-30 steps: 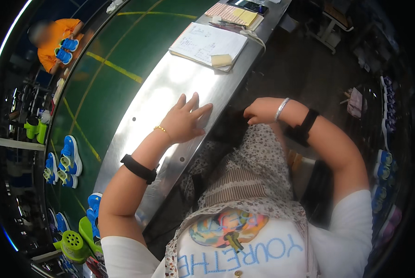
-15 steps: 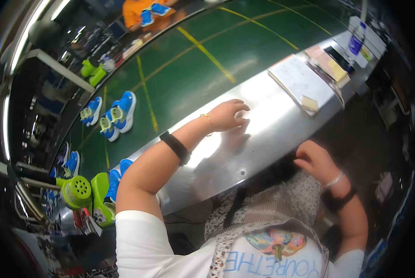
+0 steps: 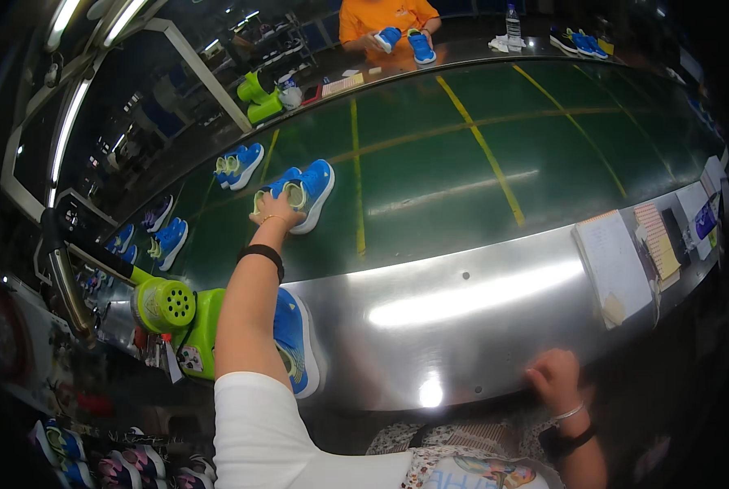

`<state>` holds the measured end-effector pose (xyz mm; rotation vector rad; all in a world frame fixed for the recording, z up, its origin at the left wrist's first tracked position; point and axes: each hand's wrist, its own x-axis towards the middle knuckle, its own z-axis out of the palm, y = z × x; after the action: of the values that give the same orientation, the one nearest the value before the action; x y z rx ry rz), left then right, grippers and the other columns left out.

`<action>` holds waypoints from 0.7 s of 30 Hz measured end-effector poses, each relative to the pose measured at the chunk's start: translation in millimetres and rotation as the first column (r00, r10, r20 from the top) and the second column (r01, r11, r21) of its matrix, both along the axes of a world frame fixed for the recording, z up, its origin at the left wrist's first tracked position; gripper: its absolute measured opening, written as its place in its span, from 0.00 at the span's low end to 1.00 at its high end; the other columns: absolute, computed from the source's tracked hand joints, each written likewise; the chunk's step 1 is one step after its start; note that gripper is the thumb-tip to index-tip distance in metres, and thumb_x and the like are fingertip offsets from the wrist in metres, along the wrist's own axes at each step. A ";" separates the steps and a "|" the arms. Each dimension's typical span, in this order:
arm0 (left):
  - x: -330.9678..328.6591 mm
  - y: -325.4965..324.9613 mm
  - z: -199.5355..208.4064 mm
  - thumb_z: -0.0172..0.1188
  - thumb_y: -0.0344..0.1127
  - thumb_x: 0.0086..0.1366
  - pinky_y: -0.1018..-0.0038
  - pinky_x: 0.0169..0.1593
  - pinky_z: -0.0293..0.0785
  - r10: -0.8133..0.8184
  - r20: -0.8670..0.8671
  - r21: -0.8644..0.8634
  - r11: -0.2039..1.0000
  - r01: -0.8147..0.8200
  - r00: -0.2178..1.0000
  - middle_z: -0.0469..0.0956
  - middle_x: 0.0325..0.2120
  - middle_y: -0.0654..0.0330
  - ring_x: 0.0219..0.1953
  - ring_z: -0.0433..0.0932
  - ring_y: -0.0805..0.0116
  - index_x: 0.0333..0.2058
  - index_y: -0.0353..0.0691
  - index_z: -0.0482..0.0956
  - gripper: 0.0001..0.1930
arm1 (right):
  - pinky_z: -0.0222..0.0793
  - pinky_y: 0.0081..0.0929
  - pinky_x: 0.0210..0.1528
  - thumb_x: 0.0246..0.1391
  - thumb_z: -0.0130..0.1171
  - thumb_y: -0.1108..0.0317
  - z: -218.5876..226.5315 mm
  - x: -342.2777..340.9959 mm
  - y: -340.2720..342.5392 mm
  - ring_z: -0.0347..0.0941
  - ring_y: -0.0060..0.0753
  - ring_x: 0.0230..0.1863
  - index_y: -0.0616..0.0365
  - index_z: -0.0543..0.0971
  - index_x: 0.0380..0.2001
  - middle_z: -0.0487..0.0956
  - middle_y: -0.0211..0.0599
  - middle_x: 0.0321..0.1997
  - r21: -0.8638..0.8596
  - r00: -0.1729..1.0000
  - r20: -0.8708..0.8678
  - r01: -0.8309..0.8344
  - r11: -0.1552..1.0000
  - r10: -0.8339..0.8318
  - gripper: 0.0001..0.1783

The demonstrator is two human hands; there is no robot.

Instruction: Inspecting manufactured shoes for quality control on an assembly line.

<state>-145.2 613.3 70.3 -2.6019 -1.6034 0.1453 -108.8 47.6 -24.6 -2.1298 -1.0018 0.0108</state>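
Observation:
My left hand [image 3: 275,212] is stretched out over the green conveyor belt, its fingers closed at the heel end of a pair of blue sneakers [image 3: 319,194] with white soles and pale green linings. Its fingertips are partly hidden by the shoe collars. Beneath my left forearm, another blue sneaker [image 3: 303,346] rests on the metal table, partly covered by the arm. Near the table's front edge hovers my right hand [image 3: 557,378], loosely curled with nothing visible in it.
A bright green machine [image 3: 207,334] stands left of my forearm. More blue sneakers [image 3: 241,165] sit farther along the belt [image 3: 430,155]. Papers [image 3: 617,265] and a bottle [image 3: 706,218] lie at the right. Across the belt, a person in orange [image 3: 381,20] holds two blue shoes.
My left hand has gone from above the metal table to the pair of sneakers on the belt. The view has turned, and my right hand now appears nearer the table's front edge.

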 end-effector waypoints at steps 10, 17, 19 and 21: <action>0.1 59.8 -35.0 0.67 0.61 0.42 0.60 0.61 0.55 -0.130 -0.121 -0.162 0.981 0.110 0.984 0.68 0.53 0.49 0.59 0.58 0.44 0.54 0.50 0.70 0.40 | 0.56 0.37 0.31 0.42 0.60 0.58 -7.9 -5.5 9.7 0.66 0.42 0.25 0.50 0.70 0.14 0.70 0.32 0.19 -0.013 0.991 0.029 0.128 0.992 -0.127 0.13; 1.8 17.1 -35.2 0.65 0.59 0.46 0.67 0.42 0.72 -0.191 0.161 -0.304 0.924 0.233 0.968 0.79 0.34 0.50 0.36 0.79 0.60 0.41 0.38 0.78 0.32 | 0.56 0.30 0.28 0.39 0.64 0.66 -3.9 -4.7 8.7 0.68 0.32 0.22 0.52 0.71 0.15 0.73 0.27 0.20 0.018 0.989 0.099 0.108 0.994 -0.110 0.11; 4.5 -24.4 -19.8 0.65 0.58 0.47 0.69 0.38 0.73 -0.241 0.263 -0.362 0.873 0.327 0.934 0.80 0.29 0.52 0.31 0.79 0.62 0.39 0.37 0.78 0.30 | 0.57 0.29 0.28 0.39 0.63 0.67 0.6 -8.5 3.3 0.69 0.32 0.23 0.52 0.71 0.15 0.73 0.27 0.20 0.034 0.989 0.093 0.112 0.993 -0.115 0.10; -0.7 -83.7 3.1 0.63 0.57 0.49 0.74 0.28 0.72 -0.331 0.403 -0.418 0.763 0.493 0.853 0.78 0.18 0.57 0.19 0.77 0.67 0.33 0.36 0.79 0.26 | 0.62 0.27 0.33 0.42 0.63 0.67 9.9 -8.4 1.3 0.70 0.32 0.23 0.56 0.74 0.21 0.73 0.30 0.21 0.005 0.985 -0.135 0.107 0.994 -0.105 0.08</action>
<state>-145.9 529.6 73.4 -3.4865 -1.0964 0.1560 -117.2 48.8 -14.7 -2.1379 -0.8072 0.0945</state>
